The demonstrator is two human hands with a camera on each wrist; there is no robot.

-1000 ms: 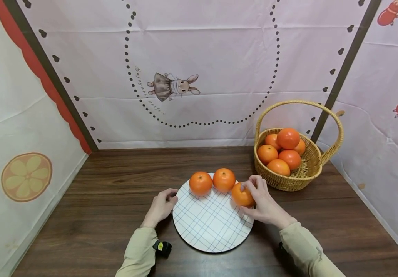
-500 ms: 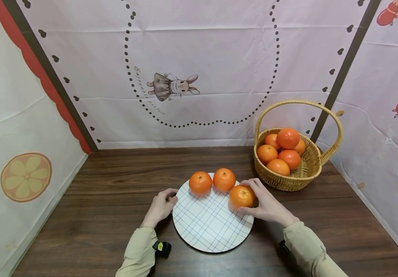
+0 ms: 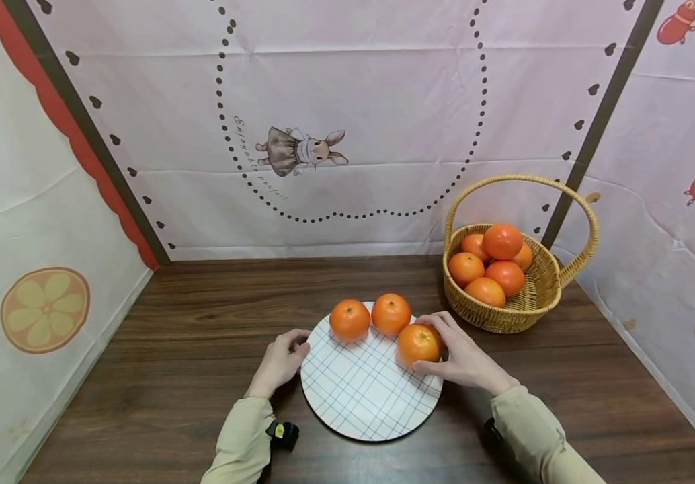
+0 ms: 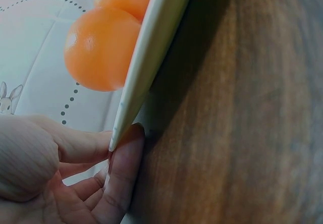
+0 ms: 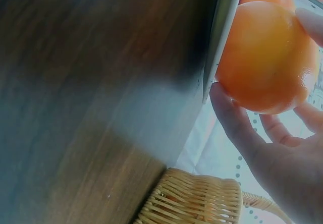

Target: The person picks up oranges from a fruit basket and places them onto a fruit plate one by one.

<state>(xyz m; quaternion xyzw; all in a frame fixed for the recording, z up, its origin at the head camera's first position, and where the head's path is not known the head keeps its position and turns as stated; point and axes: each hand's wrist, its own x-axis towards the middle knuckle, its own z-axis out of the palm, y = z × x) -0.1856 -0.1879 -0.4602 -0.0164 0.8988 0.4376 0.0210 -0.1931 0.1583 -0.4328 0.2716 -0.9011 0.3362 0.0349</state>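
A round white plate (image 3: 364, 396) with a blue checked pattern lies on the table, and two oranges (image 3: 350, 320) sit side by side at its far edge. At its left edge my left hand (image 3: 279, 363) pinches the rim; the left wrist view has the thumb (image 4: 83, 146) on top and the fingers (image 4: 123, 171) underneath. My right hand (image 3: 465, 356) holds a third orange (image 3: 418, 345) at the plate's right side, fingers curved round its far and right sides and thumb at the near side. In the right wrist view this orange (image 5: 270, 57) is right over the rim.
A wicker basket (image 3: 505, 319) with a tall arched handle stands at the back right, with several oranges (image 3: 503, 242) heaped inside. The dark wooden table (image 3: 214, 296) meets printed cloth walls at the back and both sides.
The orange in my right hand has turned, its stem end now facing up, and has shifted slightly left and nearer on the plate. My left hand keeps its place on the rim.
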